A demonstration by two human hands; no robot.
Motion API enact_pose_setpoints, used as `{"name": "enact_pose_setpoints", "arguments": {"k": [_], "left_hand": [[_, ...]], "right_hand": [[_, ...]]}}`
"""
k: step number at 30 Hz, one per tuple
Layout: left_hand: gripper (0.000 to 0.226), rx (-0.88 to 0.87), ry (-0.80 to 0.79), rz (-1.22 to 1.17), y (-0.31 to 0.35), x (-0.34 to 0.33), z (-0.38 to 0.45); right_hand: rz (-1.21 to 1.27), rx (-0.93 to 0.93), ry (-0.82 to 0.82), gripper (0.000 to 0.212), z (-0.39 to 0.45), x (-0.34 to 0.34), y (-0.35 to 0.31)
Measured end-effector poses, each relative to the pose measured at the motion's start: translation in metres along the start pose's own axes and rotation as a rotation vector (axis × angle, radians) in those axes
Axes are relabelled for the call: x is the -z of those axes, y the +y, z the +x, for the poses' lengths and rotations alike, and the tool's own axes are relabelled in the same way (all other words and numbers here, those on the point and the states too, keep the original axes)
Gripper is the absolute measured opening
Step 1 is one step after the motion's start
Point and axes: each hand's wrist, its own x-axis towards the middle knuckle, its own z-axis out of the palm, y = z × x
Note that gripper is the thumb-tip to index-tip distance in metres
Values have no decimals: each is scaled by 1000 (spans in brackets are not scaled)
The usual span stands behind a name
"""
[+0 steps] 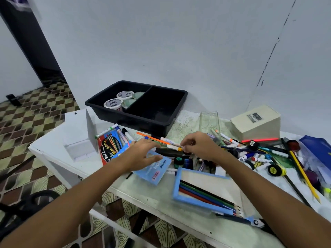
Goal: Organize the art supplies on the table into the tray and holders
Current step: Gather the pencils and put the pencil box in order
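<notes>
Black tray: the tray (179,97) sits at the back of the white table (143,192), against the wall. I see two taped tubs (113,103) and a pale round lid or two in its left compartment; its right compartment looks bare from here.
Holders: a cream holder (258,122) stands upside down at the right, barcode up, and a clear holder (209,122) stands just behind my hands. I can make out at most one thin item inside the clear one.
Left hand: my left hand (141,154) is spread, fingers fairly straight, over a light blue packet (154,169); I judge it is pressing or steadying it, not gripping.
Right hand: my right hand (198,145) has fingers curled together at the tip of a white marker with an orange band (174,147). I read this as a pinch on it, though the contact is small in view.
Done so far: I judge very little, only the tubs in the tray.
Left to do: nearly everything. Markers and pens lie heaped across the middle, paint tubes (256,159) and a yellow pencil (302,174) to the right, a red pencil box (109,149) to the left, and an open blue case of coloured pencils (202,192) near the front edge.
Step in hand: I take it I am picking one marker out of the heap for a holder.
</notes>
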Motion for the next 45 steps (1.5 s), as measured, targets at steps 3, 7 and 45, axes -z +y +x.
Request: {"name": "enact_pose_setpoints", "arguments": {"k": [3, 7, 45], "left_hand": [[68, 69, 21, 7, -26, 9, 13], [38, 101, -38, -53, -57, 17, 41], [36, -251, 133, -33, -84, 49, 60]], "right_hand": [[-23, -45, 12, 10, 33, -7, -3], [-113, -127, -73, 22, 71, -19, -4], [577, -269, 211, 11, 72, 15, -1]]}}
